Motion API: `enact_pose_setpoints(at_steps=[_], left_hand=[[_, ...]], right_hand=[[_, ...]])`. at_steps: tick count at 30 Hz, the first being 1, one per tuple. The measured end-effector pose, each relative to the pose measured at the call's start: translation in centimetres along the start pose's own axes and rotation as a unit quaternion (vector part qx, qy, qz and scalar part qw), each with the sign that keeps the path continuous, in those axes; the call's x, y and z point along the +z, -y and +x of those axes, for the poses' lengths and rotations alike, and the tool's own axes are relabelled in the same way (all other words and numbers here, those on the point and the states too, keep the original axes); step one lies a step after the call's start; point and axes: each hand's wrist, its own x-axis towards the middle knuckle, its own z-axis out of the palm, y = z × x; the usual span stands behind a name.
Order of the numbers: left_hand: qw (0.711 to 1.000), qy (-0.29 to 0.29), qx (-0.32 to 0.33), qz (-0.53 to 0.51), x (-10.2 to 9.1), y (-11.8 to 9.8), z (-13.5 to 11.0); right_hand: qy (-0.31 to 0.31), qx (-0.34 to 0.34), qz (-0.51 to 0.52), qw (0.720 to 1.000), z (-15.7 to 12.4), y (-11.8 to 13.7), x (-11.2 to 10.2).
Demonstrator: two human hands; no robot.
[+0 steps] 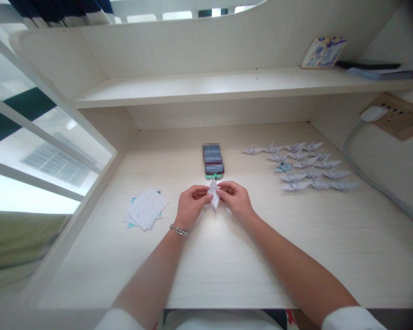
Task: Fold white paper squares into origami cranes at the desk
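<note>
1. Toward the left edge of the table, a loose stack of paper squares lies askew; open tabletop separates it from the left hand.
2. The left hand has its fingers closed narrowly, pinching the left side of a small folded paper.
3. The folded paper is held between both hands, midway between the left and right edges, point toward the front edge. It should be very light, stiffer where layers stack, easily creased or torn at thin tips; the layered sides look the safest hold.
4. Just beyond it, toward the back edge, a phone limits forward room.
5. The right hand pinches the paper's right side, fingers likewise narrow.
6. Toward the back right corner, rows of white folded pieces, with one blue piece among them, crowd together and probably shift at a brush. Bare surface lies between them and the right hand, and the widest room runs to the front edge.
</note>
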Motion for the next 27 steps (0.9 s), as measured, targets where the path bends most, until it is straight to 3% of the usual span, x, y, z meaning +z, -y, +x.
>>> enact_pose_setpoints(at_steps=[13, 19, 24, 27], left_hand=[[0.997, -0.013, 0.027, 0.068, -0.22, -0.05, -0.12], [1.000, 0.015, 0.000, -0.007, -0.20, -0.08, -0.11], [0.990, 0.026, 0.025, 0.139, -0.45, 0.00, 0.00], [0.985, 0.016, 0.043, 0.169, -0.55, -0.04, 0.00]], right_hand=[[0.044, -0.013, -0.037, 0.998, -0.05, 0.03, -0.14], [0.068, -0.014, -0.079, 0.994, -0.36, -0.15, -0.16], [0.133, -0.108, -0.157, 0.973, -0.81, 0.10, -0.22], [0.146, -0.133, -0.151, 0.969, -0.83, 0.05, -0.33]])
